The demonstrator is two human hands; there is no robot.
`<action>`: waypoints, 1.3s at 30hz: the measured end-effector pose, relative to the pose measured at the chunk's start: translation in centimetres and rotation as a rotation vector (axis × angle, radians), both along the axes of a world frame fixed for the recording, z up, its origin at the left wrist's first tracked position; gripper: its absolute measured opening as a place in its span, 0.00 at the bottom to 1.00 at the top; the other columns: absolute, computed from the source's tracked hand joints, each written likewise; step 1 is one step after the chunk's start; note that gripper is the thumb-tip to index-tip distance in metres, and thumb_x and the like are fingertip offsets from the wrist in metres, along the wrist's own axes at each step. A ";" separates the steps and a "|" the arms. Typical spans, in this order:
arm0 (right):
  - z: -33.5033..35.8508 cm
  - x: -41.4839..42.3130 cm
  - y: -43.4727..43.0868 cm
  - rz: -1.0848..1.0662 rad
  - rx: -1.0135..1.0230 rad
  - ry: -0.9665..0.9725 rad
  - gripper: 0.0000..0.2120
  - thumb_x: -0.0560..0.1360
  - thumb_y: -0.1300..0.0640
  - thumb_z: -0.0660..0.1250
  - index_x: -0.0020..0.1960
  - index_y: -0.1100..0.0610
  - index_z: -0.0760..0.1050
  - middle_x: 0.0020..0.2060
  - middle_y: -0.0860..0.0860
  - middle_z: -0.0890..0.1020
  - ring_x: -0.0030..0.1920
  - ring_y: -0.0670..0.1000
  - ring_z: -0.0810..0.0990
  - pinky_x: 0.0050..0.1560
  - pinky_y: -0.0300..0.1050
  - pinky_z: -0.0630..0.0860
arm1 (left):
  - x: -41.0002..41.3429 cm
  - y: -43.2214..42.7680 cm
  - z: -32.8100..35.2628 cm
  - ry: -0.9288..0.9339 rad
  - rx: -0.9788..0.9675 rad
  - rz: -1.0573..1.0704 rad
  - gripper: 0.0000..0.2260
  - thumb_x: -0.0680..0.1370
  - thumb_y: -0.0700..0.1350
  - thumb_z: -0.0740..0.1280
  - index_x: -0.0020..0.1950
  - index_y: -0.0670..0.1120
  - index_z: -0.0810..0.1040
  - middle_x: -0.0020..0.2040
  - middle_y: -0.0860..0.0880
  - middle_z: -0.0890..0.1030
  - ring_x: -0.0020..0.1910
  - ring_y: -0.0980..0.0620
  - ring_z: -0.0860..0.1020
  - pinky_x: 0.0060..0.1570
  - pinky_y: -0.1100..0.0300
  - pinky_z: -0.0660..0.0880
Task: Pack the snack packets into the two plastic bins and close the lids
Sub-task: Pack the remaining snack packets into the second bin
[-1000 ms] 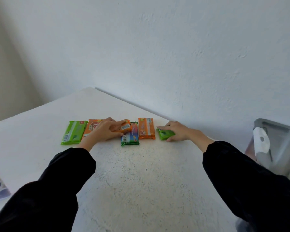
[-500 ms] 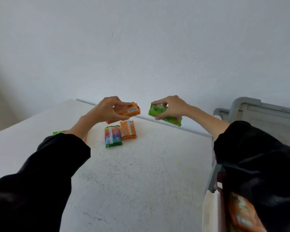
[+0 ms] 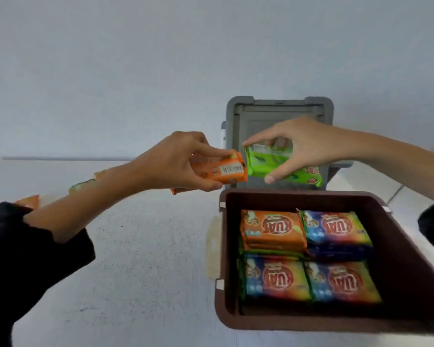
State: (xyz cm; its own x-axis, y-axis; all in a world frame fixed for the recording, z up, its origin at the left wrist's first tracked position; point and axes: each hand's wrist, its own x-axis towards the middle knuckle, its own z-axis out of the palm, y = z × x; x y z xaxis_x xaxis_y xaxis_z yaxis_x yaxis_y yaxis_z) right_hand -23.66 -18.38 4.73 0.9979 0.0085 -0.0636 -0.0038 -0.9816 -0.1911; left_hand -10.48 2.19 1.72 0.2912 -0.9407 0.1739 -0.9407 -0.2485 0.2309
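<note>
Both hands have swung right off the table since half a second ago: left hand [image 3: 176, 162] pinching the orange packet [image 3: 226, 171], right hand [image 3: 303, 146] pinching the green packet [image 3: 283, 166], both raised just beyond the brown bin's [image 3: 411, 259] far rim. Bin already holds four stacks, so a sloppy drop could leave packets proud and block the lid. Arms extended, palms down, fingers closed around each packet; grey bin [image 3: 278, 113] sits open behind.

A white speckled table [image 3: 140, 259] carries blurred snack packets [image 3: 82, 184], perhaps three, well left of the brown bin [image 3: 226, 246] beside it.
</note>
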 end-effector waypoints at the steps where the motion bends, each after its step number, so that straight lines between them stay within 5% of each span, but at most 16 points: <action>1: -0.6 -1.8 -0.5 -0.009 0.035 0.033 0.34 0.63 0.42 0.74 0.66 0.35 0.64 0.61 0.45 0.76 0.55 0.41 0.73 0.51 0.39 0.69 | -1.8 -0.8 -0.9 0.020 0.030 -0.035 0.32 0.63 0.68 0.64 0.66 0.63 0.69 0.51 0.54 0.75 0.47 0.57 0.74 0.44 0.65 0.74; 5: -4.1 -8.1 -1.9 -0.044 0.089 0.144 0.34 0.62 0.42 0.75 0.63 0.33 0.64 0.54 0.36 0.73 0.47 0.31 0.72 0.46 0.24 0.67 | -8.1 -3.3 -4.7 0.032 0.204 -0.195 0.31 0.67 0.67 0.65 0.69 0.63 0.66 0.56 0.55 0.72 0.52 0.59 0.71 0.51 0.63 0.73; 13: -10.0 -13.3 -2.1 -0.033 -0.083 0.200 0.36 0.66 0.42 0.73 0.70 0.40 0.62 0.65 0.46 0.69 0.64 0.46 0.67 0.64 0.40 0.65 | -13.2 -5.4 -9.5 -0.160 0.336 -0.249 0.29 0.74 0.61 0.63 0.73 0.58 0.60 0.65 0.50 0.69 0.63 0.50 0.69 0.57 0.57 0.70; 22: -13.2 -14.1 -1.1 0.046 -0.317 0.287 0.37 0.74 0.44 0.64 0.76 0.46 0.48 0.67 0.53 0.64 0.68 0.52 0.62 0.63 0.46 0.68 | -14.1 -6.2 -10.1 -0.265 0.471 -0.226 0.33 0.76 0.61 0.61 0.76 0.52 0.52 0.69 0.48 0.66 0.67 0.48 0.66 0.60 0.53 0.69; 31: -13.1 -13.9 -0.9 0.082 -0.280 0.259 0.36 0.74 0.43 0.65 0.76 0.49 0.52 0.68 0.52 0.62 0.68 0.52 0.63 0.65 0.46 0.68 | -14.1 -6.5 -10.0 -0.333 0.506 -0.260 0.34 0.75 0.62 0.61 0.75 0.49 0.55 0.69 0.46 0.65 0.66 0.47 0.65 0.61 0.51 0.69; 35: -11.9 -13.2 -0.8 0.073 -0.223 0.235 0.36 0.72 0.40 0.66 0.74 0.47 0.56 0.67 0.49 0.65 0.66 0.50 0.66 0.66 0.45 0.68 | -13.9 -6.1 -9.6 -0.269 0.460 -0.273 0.32 0.74 0.63 0.61 0.73 0.51 0.60 0.67 0.49 0.67 0.65 0.49 0.67 0.57 0.54 0.71; 39: -9.4 -11.8 -1.2 0.037 -0.121 0.084 0.27 0.72 0.40 0.66 0.68 0.45 0.68 0.58 0.46 0.73 0.59 0.47 0.73 0.58 0.44 0.72 | -12.5 -5.5 -7.8 0.083 0.247 -0.283 0.20 0.75 0.58 0.64 0.66 0.53 0.73 0.62 0.54 0.77 0.58 0.58 0.75 0.57 0.64 0.72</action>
